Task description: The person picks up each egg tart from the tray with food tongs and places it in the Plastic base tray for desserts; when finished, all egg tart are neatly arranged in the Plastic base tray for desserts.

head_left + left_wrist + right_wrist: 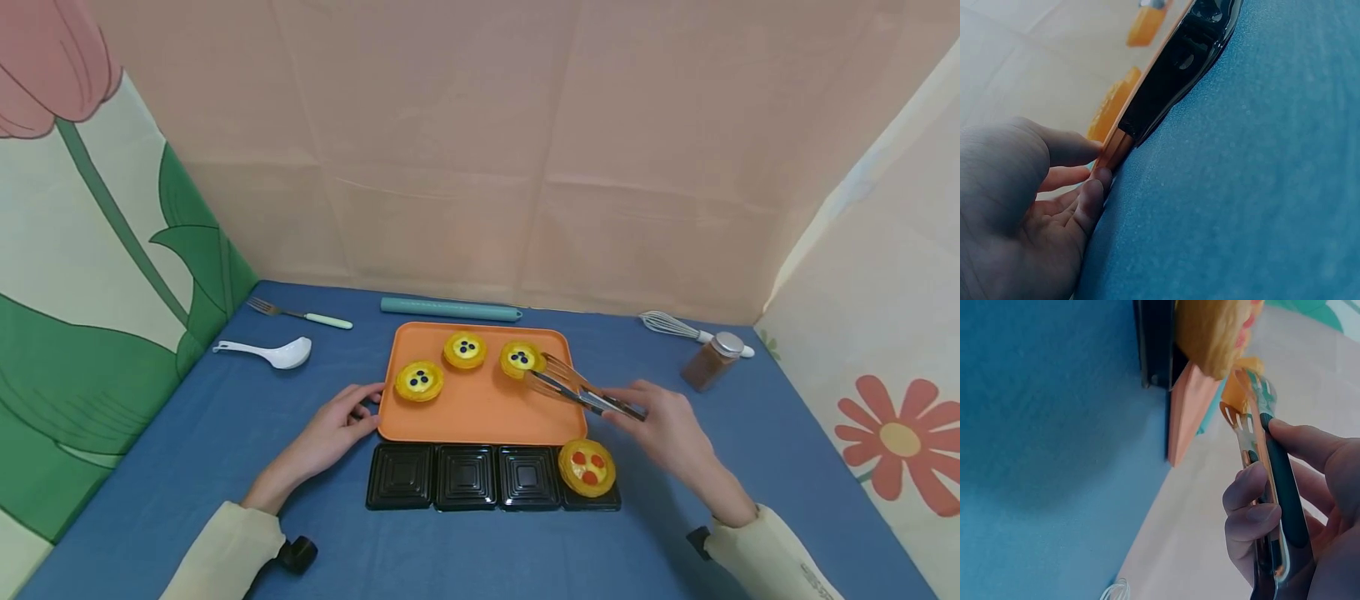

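An orange tray (480, 417) carries several egg tarts with dark blue dots, among them a left tart (419, 381), a back tart (464, 350) and a right tart (521, 358). My left hand (333, 432) pinches the tray's left rim, thumb (1075, 147) above and fingers below. With my right hand (663, 429) I grip metal serving tongs (592, 402); their slotted ends reach the right tart, and whether they clasp it I cannot tell. A tart with red dots (587, 468) sits in the rightmost compartment of the black tray (401, 477), right before the orange one.
Behind the tray lies a teal rod (450, 309). At the left are a fork (300, 314) and a white ladle (270, 353). A whisk (675, 325) and a brown-filled jar (712, 362) are at the right. Cloth walls border the blue table (337, 550).
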Available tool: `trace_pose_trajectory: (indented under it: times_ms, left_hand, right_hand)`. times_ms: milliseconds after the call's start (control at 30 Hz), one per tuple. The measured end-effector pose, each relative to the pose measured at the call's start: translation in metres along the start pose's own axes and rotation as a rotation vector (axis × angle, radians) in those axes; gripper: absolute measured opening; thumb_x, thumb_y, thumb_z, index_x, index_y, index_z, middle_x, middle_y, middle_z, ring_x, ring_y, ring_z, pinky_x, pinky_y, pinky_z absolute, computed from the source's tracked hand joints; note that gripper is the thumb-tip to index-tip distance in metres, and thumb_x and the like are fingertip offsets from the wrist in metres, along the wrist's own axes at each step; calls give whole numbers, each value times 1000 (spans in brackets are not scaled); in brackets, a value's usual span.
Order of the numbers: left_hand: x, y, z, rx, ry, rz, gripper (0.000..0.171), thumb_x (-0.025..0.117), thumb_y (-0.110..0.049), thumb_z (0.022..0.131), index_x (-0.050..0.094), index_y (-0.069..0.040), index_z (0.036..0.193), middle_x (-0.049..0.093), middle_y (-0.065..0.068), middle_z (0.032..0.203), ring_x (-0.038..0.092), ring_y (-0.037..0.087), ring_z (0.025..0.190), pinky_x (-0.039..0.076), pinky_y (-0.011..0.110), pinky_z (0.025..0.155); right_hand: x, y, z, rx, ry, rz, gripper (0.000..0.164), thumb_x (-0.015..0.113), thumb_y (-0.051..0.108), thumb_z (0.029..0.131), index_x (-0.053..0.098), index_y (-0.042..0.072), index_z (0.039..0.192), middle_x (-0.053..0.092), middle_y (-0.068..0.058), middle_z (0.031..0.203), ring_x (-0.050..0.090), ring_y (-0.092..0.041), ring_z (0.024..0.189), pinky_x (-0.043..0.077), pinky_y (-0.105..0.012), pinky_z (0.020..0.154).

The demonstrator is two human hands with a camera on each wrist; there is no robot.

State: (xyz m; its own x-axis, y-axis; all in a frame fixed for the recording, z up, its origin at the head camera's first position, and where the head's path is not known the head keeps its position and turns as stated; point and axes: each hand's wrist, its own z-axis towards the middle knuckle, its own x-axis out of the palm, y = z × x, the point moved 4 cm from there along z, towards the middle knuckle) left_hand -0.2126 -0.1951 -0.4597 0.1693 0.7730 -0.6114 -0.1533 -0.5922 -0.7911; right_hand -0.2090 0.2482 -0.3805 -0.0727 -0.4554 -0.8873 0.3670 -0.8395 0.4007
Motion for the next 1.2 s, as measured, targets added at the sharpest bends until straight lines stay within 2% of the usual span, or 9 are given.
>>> trace_pose_trajectory:
  times_ms: [267, 567, 933, 1033, 1200]
  left_hand:
    - [0, 2, 0, 5, 2, -1, 51, 62, -13, 101, 47, -5, 149, 53, 9, 126, 55, 20, 96, 47, 29, 78]
    - [-1, 0, 1, 10, 3, 9, 51, 61, -14, 101, 47, -4, 149, 54, 9, 126, 55, 20, 96, 47, 29, 78]
    - [0, 0, 0, 4, 6, 1, 51, 61, -14, 102, 47, -4, 149, 54, 9, 126, 55, 20, 96, 47, 30, 78]
    - [0, 0, 0, 3, 5, 1, 51, 61, -13, 101, 47, -5, 149, 54, 9, 126, 55, 21, 96, 47, 30, 78]
    - [0, 2, 1, 2, 4, 3, 51, 61, -14, 101, 47, -5, 150, 54, 9, 126, 55, 20, 96, 47, 30, 79]
  right_hand:
    - [-8, 10, -30, -4, -24, 42, 32, 81, 21, 88, 76, 20, 120, 61, 10, 90, 45, -6, 54, 39, -26, 47]
    - [-13, 21, -63, 106, 24, 70, 33, 83, 21, 86, 77, 24, 118, 63, 12, 94, 52, -4, 64, 46, -24, 54]
    - [-16, 28, -94, 190, 107, 99, 34, 82, 22, 86, 76, 25, 119, 64, 8, 99, 51, -3, 65, 45, -25, 55]
    - [-17, 27, -100, 194, 118, 85, 35, 83, 19, 84, 76, 24, 119, 64, 6, 98, 52, -2, 68, 47, -25, 56]
    - [-16, 27, -106, 132, 125, 58, 35, 84, 18, 83, 77, 24, 117, 62, 10, 95, 53, 1, 73, 49, -24, 58]
